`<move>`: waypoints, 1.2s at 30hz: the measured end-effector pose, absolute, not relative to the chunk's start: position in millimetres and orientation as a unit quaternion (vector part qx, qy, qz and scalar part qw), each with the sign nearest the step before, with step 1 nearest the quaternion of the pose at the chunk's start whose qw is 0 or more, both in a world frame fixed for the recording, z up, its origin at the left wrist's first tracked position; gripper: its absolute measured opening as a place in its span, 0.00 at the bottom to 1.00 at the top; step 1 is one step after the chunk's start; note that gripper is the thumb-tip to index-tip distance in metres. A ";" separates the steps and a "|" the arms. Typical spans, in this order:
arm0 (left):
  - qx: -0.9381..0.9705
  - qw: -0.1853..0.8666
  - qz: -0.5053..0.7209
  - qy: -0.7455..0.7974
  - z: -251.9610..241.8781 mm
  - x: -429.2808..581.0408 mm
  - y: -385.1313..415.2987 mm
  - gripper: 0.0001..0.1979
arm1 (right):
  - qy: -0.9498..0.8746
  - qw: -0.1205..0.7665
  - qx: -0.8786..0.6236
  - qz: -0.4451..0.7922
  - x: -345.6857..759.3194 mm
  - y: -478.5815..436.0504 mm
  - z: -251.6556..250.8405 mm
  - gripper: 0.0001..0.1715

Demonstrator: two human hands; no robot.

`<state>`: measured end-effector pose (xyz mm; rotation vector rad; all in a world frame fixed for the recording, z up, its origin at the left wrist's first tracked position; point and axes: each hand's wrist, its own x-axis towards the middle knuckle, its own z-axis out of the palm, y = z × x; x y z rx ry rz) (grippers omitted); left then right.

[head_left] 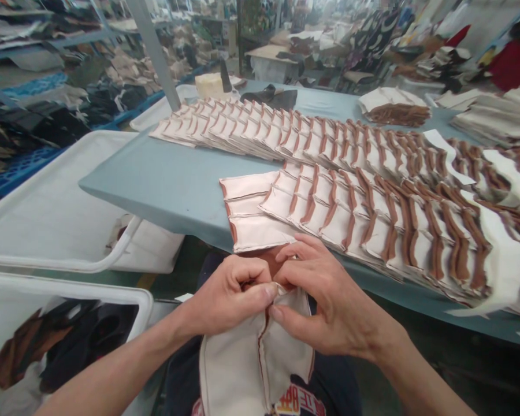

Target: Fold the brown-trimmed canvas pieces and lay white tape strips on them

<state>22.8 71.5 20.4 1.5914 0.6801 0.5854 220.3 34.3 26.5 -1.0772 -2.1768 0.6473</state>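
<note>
A cream fabric piece (231, 370) with a brown-edged seam down its middle hangs over my lap. My left hand (238, 292) is closed on its upper edge, thumb beside the seam. My right hand (314, 294) pinches the same edge from the other side, its thumb on the cloth close to the left thumb. What lies under the curled fingers is hidden. Just beyond my hands, a sewn cream panel with brown edges (251, 202) lies at the table's near edge, beside a fanned row of like panels (329, 214).
The blue-covered table (156, 185) carries a second overlapping row of panels (260, 130) farther back. White paper strips (500, 248) lie across the rows at right. White bins (134, 300) stand at left, the nearest holding dark and brown cloth. A metal post (156, 58) rises behind the table.
</note>
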 end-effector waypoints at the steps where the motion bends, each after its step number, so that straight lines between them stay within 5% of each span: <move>1: 0.683 0.630 0.235 0.287 21.5 20.7 73.8 0.20 | -0.823 0.315 -0.399 0.253 219.9 35.6 25.7 0.13; 8: 0.734 0.621 0.133 0.239 31.3 -4.4 92.9 0.19 | -0.824 0.267 -0.431 0.253 214.0 36.7 24.0 0.09; 16: 0.841 0.470 0.097 0.248 49.4 -11.2 101.4 0.05 | -0.836 0.227 -0.441 0.232 207.6 42.4 25.9 0.11; 22: 0.888 0.360 0.106 0.267 48.9 -4.8 96.2 0.06 | -0.832 0.195 -0.460 0.243 204.0 44.1 27.5 0.09; 29: 0.961 0.164 0.163 0.153 35.2 -11.5 83.4 0.10 | -0.760 0.271 -0.441 0.393 211.9 43.0 34.4 0.13; 36: 0.980 0.023 0.188 0.069 29.5 -8.6 88.6 0.09 | -0.559 0.259 -0.393 0.683 223.1 45.4 18.8 0.12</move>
